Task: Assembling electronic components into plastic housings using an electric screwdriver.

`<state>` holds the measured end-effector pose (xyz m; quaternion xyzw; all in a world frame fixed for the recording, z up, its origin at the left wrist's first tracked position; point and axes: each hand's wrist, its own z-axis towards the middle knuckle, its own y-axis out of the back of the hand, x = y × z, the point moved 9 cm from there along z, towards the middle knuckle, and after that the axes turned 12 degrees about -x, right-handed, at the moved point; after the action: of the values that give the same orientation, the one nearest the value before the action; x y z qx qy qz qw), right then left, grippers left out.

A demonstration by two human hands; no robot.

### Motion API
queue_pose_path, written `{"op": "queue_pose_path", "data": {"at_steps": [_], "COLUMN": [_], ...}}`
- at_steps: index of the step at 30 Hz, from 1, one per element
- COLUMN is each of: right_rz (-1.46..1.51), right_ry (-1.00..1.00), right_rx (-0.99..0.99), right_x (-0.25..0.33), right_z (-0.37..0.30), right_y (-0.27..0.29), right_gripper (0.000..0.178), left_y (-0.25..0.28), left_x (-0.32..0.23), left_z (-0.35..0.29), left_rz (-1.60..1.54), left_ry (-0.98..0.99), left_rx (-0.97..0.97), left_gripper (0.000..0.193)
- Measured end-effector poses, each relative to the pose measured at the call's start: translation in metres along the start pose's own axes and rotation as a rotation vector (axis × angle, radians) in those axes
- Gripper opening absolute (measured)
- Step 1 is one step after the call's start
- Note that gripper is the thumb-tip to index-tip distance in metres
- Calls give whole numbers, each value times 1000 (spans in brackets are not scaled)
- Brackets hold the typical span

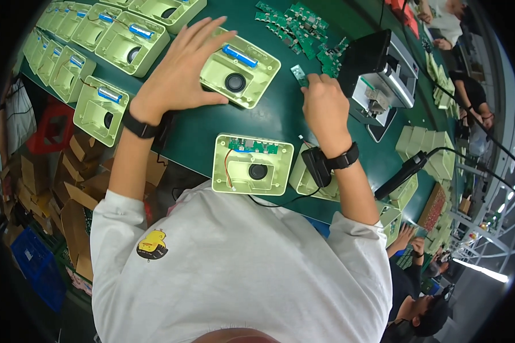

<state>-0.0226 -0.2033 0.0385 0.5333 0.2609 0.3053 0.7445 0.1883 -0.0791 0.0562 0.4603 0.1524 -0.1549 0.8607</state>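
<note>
The left end of a pale green housing (265, 73), set inward from the near edge of the dark green tabletop (186, 146), is covered by the left hand (180, 71). This hand is spread wide, its thumb parted from its fingers; how firmly the housing is touched cannot be told. Just beyond the housing's right end, a small flat piece (298, 75) is pinched in the narrowed fingers of the right hand (326, 106) — partly hidden by them, its exact kind hard to make out.

At the near edge, a second housing (280, 171) is seen whole, but a third (298, 180) is partly hidden by the right wrist and a black block (316, 167). Toward the left corner, the rows of housings (137, 60) are cut off at the top and blurred by the bend of the lens, so no sure count is allowed.

The housings are moulded in matt plastic, boxy with rounded corners. In the one by the left hand, one smooth blue cylinder (240, 55) and one round black speaker (234, 83) are seated; in the second, one green circuit board (253, 145), one black speaker (258, 171) and a thin red wire (227, 166) are seen. Toward the far edge, jagged-edged circuit boards (303, 26) are heaped — too overlapped to be counted — and one glossy black machine (377, 74) is placed to their right
</note>
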Motion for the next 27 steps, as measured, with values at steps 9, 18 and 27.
{"op": "queue_pose_path", "data": {"at_steps": [9, 18, 27], "right_rz": [286, 136, 437], "right_ry": [158, 193, 486], "right_rx": [-32, 57, -66], "right_x": [8, 14, 23], "right_z": [-11, -17, 4], "right_y": [13, 7, 32], "right_gripper": [12, 13, 23], "left_y": [-4, -6, -14], "left_x": [-8, -2, 0], "left_z": [-25, -65, -71], "left_rz": [-293, -526, -635], "left_ry": [200, 396, 446], "left_rx": [124, -53, -55], "left_gripper": [102, 108, 110]}}
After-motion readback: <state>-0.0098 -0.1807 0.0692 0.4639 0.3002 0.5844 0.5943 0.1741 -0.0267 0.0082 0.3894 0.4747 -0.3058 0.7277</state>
